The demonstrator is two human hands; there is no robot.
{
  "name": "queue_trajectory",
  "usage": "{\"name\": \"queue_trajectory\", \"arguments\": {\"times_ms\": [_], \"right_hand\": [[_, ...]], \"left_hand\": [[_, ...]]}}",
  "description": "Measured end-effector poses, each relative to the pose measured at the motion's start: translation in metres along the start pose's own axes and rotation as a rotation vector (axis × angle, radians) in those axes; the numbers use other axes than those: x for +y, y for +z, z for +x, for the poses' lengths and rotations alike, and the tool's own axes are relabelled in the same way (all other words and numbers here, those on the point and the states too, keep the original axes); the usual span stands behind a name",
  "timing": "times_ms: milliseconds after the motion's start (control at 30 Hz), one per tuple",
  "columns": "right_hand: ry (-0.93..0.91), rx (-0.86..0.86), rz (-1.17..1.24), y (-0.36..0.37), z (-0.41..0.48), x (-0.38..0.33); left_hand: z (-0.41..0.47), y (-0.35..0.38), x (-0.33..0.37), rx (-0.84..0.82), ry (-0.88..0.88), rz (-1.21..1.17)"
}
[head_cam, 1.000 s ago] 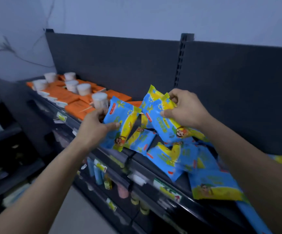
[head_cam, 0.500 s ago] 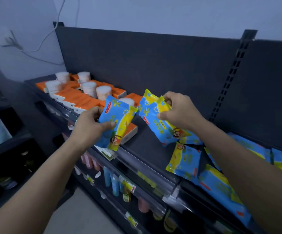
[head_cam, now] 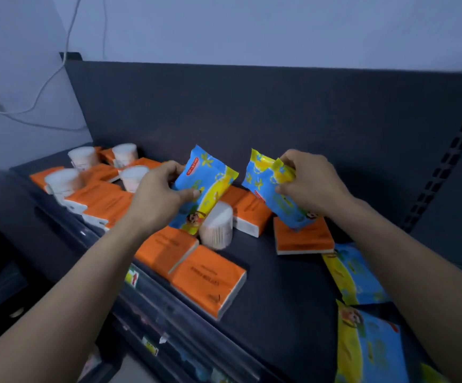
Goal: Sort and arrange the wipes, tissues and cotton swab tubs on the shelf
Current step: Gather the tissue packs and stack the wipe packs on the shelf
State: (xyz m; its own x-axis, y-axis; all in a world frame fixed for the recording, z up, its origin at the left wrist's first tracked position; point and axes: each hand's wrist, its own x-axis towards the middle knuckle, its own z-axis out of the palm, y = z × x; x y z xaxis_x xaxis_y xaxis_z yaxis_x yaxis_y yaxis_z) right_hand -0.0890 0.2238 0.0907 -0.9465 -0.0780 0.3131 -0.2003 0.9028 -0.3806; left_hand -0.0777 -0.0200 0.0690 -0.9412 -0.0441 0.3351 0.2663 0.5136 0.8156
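Note:
My left hand [head_cam: 159, 199] grips one blue-and-yellow wipes pack [head_cam: 206, 179] above the dark shelf [head_cam: 285, 294]. My right hand [head_cam: 308, 183] grips another wipes pack [head_cam: 268, 186], its lower end just over an orange tissue pack [head_cam: 304, 239]. More orange tissue packs [head_cam: 207, 280] lie scattered along the shelf's left and middle. A cotton swab tub [head_cam: 217, 225] lies on its side below the left pack. Several upright swab tubs [head_cam: 83, 158] stand among the tissues at the far left. Other wipes packs [head_cam: 368, 349] lie flat at the right.
The dark back panel [head_cam: 252, 111] rises behind the shelf. Price tags [head_cam: 133, 277] line the front rail. Lower shelves with goods show below. White cables [head_cam: 44, 87] hang on the wall at the left.
My view and both hands have shifted left along the shelf, carrying the two wipes packs over the orange tissue packs. The pile of wipes now lies further to my right.

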Motion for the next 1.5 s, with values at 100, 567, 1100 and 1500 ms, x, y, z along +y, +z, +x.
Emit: {"name": "queue_trajectory", "arguments": {"times_ms": [100, 567, 1100, 1500], "right_hand": [[0.04, 0.024, -0.045, 0.007, 0.015, 0.004], [0.337, 0.002, -0.288, 0.063, 0.066, -0.03], [0.469, -0.425, -0.158, 0.06, 0.074, -0.022], [0.469, -0.861, -0.178, 0.071, 0.064, -0.012]], "left_hand": [[0.035, 0.006, -0.013, -0.057, 0.029, -0.013], [0.165, 0.011, -0.088, -0.471, 0.214, 0.061], [0.194, 0.035, -0.087, -0.949, 0.328, 0.378], [0.18, 0.028, -0.1, -0.992, 0.28, 0.517]]}}
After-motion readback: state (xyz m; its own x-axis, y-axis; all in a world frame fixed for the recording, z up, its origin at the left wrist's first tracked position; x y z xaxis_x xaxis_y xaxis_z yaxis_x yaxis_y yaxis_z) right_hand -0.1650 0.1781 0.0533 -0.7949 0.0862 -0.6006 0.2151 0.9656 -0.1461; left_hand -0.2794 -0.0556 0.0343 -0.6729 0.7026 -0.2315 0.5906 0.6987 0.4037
